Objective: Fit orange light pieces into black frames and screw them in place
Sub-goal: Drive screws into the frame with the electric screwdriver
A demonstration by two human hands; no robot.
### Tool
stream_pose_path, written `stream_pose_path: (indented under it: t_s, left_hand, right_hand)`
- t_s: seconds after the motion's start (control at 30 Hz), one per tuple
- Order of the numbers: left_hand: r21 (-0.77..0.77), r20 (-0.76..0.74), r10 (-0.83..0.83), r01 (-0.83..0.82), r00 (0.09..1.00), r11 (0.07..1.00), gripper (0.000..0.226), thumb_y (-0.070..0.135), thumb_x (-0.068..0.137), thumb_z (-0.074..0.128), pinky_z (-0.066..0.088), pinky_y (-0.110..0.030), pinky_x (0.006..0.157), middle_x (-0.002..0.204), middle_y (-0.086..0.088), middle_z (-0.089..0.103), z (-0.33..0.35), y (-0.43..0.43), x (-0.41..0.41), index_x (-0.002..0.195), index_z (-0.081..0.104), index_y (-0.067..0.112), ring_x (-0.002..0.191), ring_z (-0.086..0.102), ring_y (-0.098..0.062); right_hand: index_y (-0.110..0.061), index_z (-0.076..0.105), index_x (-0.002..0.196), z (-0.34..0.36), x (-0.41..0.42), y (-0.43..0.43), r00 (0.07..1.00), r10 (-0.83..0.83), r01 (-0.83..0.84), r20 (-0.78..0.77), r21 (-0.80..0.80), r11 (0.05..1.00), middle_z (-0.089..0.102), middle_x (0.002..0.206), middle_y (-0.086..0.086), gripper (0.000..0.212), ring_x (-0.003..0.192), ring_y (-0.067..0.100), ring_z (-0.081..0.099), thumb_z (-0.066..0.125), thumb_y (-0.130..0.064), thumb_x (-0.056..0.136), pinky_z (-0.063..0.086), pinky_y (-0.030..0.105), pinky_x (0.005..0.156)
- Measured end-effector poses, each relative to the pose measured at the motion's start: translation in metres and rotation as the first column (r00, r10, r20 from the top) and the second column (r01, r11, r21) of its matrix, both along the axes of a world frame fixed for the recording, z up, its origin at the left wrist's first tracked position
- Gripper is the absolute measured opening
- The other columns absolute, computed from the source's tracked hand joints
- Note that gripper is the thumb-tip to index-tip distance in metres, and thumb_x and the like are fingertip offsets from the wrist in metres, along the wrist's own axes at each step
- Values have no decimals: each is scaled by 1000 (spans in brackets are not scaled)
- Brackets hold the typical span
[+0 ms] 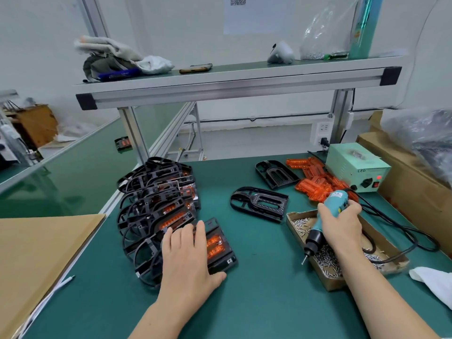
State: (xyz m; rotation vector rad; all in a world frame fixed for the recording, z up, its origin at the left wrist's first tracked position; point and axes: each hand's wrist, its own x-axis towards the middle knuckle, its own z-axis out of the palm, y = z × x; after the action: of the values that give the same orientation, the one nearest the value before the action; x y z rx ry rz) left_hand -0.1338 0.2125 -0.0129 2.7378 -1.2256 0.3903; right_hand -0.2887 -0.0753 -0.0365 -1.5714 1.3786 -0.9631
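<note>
Head view. My left hand (pixel 188 255) lies flat, fingers straight, pressing the nearest fitted frame (pixel 220 245) at the near end of the row of finished frames (pixel 159 199). My right hand (pixel 341 223) clasps the electric screwdriver (pixel 327 216), bit angled down beside the box of screws (pixel 293 214). Empty black frames (pixel 260 203) and loose orange light pieces (pixel 315 177) lie beyond. To do well, I should pin the frame firmly and drive each screw square to its hole.

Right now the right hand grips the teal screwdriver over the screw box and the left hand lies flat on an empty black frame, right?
Not empty: the head view shows orange light pieces already fitted in the black frame under the left hand. The right hand does grip the teal screwdriver over the screw box.
</note>
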Motion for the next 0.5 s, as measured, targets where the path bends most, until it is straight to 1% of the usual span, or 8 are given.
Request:
stream_pose_path:
  t_s: [0.03,0.1,0.2,0.3,0.4,0.5]
  left_hand:
    - [-7,5,19,-19,1000,1000,119,70,42,81,30,-56,113,117,-12,57,-2,3,1,135,54,3,115,54,-34]
    - [-4,6,44,-44,999,999,116,69,43,82,29,-58,113,117,-15,59,-7,9,4,134,56,3,115,55,-36]
    - [9,32,34,-35,999,999,109,65,50,82,23,-60,114,126,-17,57,-12,18,9,137,55,6,124,51,-39]
    - [22,90,-4,2,996,1000,103,61,53,84,19,-60,114,134,-19,57,-15,25,19,136,57,7,130,47,-43]
    - [41,109,-43,39,993,998,103,60,53,86,20,-61,114,140,-18,54,-13,31,31,137,57,9,135,44,-41]
    - [53,102,-81,75,991,996,104,58,53,89,23,-60,113,145,-17,50,-11,34,40,140,55,13,139,42,-37]
  right_hand:
    - [-7,27,146,0,0,0,1000,1,-1,0,-1,1000,52,111,13,72,95,29,48,65,-38,94,35,36,83]
    - [-7,27,146,0,0,0,1000,1,-1,3,-4,1000,55,116,16,72,95,28,48,65,-38,94,36,36,83]
    - [-7,28,146,0,1,1,1000,1,-1,8,-7,1000,59,124,21,71,95,28,48,65,-38,94,37,36,84]
    - [-7,27,147,1,0,2,1000,1,-1,6,-8,1000,59,124,22,72,96,30,51,65,-38,94,38,36,84]
    - [-7,26,147,1,0,2,1000,2,-2,2,-3,1000,59,120,19,72,93,30,51,65,-38,95,37,36,81]
    - [-7,25,147,1,0,2,1000,4,-4,-2,0,1000,59,121,21,73,93,30,52,65,-38,95,39,37,83]
